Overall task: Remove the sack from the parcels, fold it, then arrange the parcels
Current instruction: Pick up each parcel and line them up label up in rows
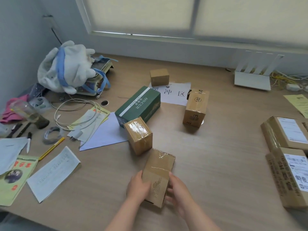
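**Item held:** brown cardboard parcel sealed with clear tape (158, 170), at 6 o'clock of the view, over the pale wood-grain tabletop (216, 155). Small print on its near face is too blurred to be read. It is gripped on its left side by the left hand (138, 185) and on its right side by the right hand (179, 191). The fingers are curled round its edges, and the hands are kept apart by the parcel between them.

**Other parcels:**
- At 12 o'clock from it, just beside: second taped brown carton (138, 135).
- Just behind that: dark green oblong box (138, 104), lettered "ONCUR" beside a white stripe.
- At 1 o'clock, well apart: upright brown carton with black printed marks (195, 109).
- Farther at 12 o'clock: small plain brown carton (159, 77), at the far edge of a white paper sheet (173, 95) on which "冲" and "区" can be read.
- At 3 o'clock: large brown parcel with a white shipping label (286, 132).
- Nearer than that one: long brown parcel printed in black characters (290, 177). Neither parcel's print is legible.

**Surroundings:**
- At 10 o'clock: white plush toy with blue straps (66, 67), loose papers, a yellow pencil (52, 148).
- At 2 o'clock: white router with four antennas (252, 77).
- Far wall: window covered by a pale drawn blind (166, 14).
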`<state>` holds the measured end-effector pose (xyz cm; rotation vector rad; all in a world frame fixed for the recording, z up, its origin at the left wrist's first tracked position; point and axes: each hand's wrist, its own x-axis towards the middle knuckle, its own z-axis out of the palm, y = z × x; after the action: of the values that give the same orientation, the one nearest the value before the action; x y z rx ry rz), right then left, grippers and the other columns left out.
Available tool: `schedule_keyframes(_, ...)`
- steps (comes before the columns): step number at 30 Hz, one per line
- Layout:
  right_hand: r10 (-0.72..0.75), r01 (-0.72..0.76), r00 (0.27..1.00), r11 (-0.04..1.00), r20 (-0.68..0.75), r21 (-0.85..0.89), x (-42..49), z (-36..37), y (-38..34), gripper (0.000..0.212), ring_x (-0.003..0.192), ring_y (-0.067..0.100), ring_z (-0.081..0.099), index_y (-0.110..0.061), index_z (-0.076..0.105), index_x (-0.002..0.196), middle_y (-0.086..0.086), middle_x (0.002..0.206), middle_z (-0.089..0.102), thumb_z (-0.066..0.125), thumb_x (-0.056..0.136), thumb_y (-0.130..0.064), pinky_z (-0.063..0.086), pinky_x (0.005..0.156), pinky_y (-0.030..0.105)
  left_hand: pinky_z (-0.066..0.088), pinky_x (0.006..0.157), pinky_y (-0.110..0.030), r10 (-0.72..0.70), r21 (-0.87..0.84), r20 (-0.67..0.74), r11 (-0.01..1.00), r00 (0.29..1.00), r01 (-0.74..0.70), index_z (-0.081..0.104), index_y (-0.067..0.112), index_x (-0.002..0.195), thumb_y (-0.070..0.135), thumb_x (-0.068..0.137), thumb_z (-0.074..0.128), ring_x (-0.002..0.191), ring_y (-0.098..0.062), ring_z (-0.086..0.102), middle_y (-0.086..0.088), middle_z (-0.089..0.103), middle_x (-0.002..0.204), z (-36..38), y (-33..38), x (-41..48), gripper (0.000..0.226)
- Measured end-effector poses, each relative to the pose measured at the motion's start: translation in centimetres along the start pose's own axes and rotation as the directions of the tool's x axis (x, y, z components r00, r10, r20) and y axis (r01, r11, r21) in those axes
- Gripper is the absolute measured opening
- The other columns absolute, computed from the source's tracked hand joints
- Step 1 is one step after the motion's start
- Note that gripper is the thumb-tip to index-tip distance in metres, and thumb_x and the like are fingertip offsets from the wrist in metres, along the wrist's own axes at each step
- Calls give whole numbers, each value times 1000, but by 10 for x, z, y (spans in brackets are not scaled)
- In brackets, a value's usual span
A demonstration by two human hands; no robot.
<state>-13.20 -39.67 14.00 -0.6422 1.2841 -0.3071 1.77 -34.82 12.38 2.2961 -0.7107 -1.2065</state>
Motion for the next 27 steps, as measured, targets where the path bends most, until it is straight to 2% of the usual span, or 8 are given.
schedule_keyframes(3,1,-2,998,1000,-59,-21,-5,-11,2,32,95,19,71,-15,68,116,2,104,79,47,105,-37,52,78,32,60,82,-37,1,-124,-1,992,1000,-1,76,28,100,24,63,52,89,-16,72,4,76,97,9,-6,-5,45)
schedule_keyframes(8,-81,94,985,992,-153,80,-19,-42,-3,23,91,25,74,-20,54,123,10,108,76,59,101,-19,58,68,35,58,81,-30,-1,-368,64,930,998,25,63,10,118,2,87,65,94,-16,71,-4,73,103,30,17,-34,33)
schedule_keyframes(11,-224,245,954,965,-199,92,-34,-65,-24,28,89,22,75,-19,51,124,10,108,76,63,98,-14,59,66,33,57,69,-26,82,-482,90,876,993,-28,51,19,121,9,88,68,91,-17,71,-12,69,111,47,51,-56,39)
schedule_keyframes(14,-353,377,914,921,-201,100,-52,-87,-46,26,92,17,75,-15,56,127,6,112,77,58,101,-16,60,71,31,53,60,-18,216,-527,53,835,975,-156,45,33,130,3,96,55,92,-12,68,-7,65,116,58,96,-77,46)
schedule_keyframes(18,-414,447,881,886,-228,121,-75,-113,-70,26,100,17,74,-21,62,125,2,114,76,43,108,-25,60,78,35,54,73,-15,349,-458,86,846,933,-274,45,41,135,3,101,40,112,-3,59,6,56,134,76,138,-95,51)
schedule_keyframes(21,-437,462,882,875,-177,142,-91,-131,-82,34,104,21,71,-24,70,118,2,114,76,37,110,-28,58,82,38,51,71,-14,368,-410,114,863,923,-293,50,46,128,11,103,41,104,4,57,13,60,125,86,159,-108,45)
schedule_keyframes(23,-478,488,872,867,-109,104,-100,-137,-86,30,110,20,70,-27,71,121,-2,118,76,44,108,-26,58,83,37,53,75,-14,373,-478,111,833,921,-280,57,43,125,20,105,46,101,2,63,15,67,114,93,171,-115,33)
schedule_keyframes(27,-498,502,865,863,-64,65,-102,-148,-83,38,106,7,72,-33,67,129,-6,122,74,66,96,-15,57,71,17,55,96,-32,417,-577,151,774,896,-263,56,44,130,48,101,52,111,-4,67,14,70,122,102,182,-126,30)
